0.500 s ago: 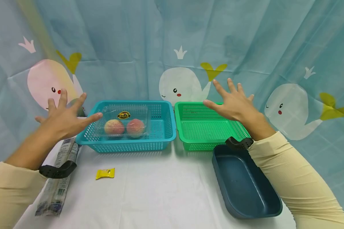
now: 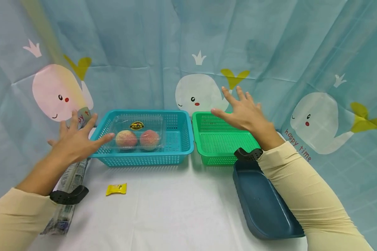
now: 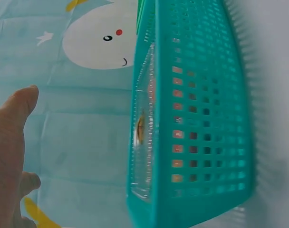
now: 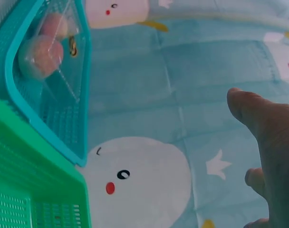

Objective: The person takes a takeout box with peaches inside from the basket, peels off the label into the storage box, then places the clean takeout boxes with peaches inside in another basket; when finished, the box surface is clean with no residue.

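Note:
My left hand (image 2: 76,141) hovers with fingers spread by the left end of the blue basket (image 2: 141,159), holding nothing. In that basket lies a clear plastic box (image 2: 150,122) with two peaches, one peach (image 2: 126,138) on the left and another peach (image 2: 149,139) beside it. Above the green basket (image 2: 220,160) is my right hand (image 2: 246,113), its fingers also spread and nothing in it. The left wrist view shows the thumb (image 3: 16,107) apart from the blue basket's side (image 3: 201,123). From the right wrist, the right thumb (image 4: 249,109) appears well away from both baskets.
A small yellow wrapped packet (image 2: 116,189) lies on the white tabletop (image 2: 176,209). At the left, a long printed plastic package (image 2: 66,209) is partly under my forearm. A dark blue tray (image 2: 264,205) stands at the right, partly behind my sleeve. A whale-print curtain (image 2: 138,52) hangs behind.
My right hand has shifted left over the green basket. The left hand has moved slightly right and down. The baskets, the peaches and the packet stay in place.

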Demonstrator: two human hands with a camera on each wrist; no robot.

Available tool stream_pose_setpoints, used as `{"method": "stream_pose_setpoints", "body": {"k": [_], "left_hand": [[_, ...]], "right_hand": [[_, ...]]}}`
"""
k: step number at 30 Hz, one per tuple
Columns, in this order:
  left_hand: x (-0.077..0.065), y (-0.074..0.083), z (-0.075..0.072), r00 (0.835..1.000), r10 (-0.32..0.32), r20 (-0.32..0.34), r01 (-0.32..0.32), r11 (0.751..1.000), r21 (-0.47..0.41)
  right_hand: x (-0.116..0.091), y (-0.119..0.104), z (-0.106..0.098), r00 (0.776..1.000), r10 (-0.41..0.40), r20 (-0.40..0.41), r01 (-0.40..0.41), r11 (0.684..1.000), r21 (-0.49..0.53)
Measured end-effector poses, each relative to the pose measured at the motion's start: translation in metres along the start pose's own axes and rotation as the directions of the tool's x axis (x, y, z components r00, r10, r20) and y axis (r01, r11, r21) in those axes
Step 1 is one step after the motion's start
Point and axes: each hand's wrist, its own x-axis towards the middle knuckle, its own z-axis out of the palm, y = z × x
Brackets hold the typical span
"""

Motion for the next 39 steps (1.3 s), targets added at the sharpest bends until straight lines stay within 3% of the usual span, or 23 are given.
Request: {"method": "stream_pose_setpoints", "body": {"k": [13,29,39], "left_hand": [[0.000,-0.014,0.033,0.999,-0.020,0.029,0.021,0.999,-0.028],[0.005,-0.030,0.059,0.993,-0.058,0.099,0.065,0.995,-0.075],[0.006,-0.036,0.067,0.992,-0.066,0.109,0.076,0.993,-0.090]], "right_hand": [[0.020,-0.021,0.020,0.999,-0.042,-0.020,0.043,0.998,0.044],[0.040,-0.045,0.039,0.997,-0.078,0.009,0.077,0.994,0.072],[0.052,-0.061,0.057,0.994,-0.105,0.026,0.098,0.976,0.195]]}}
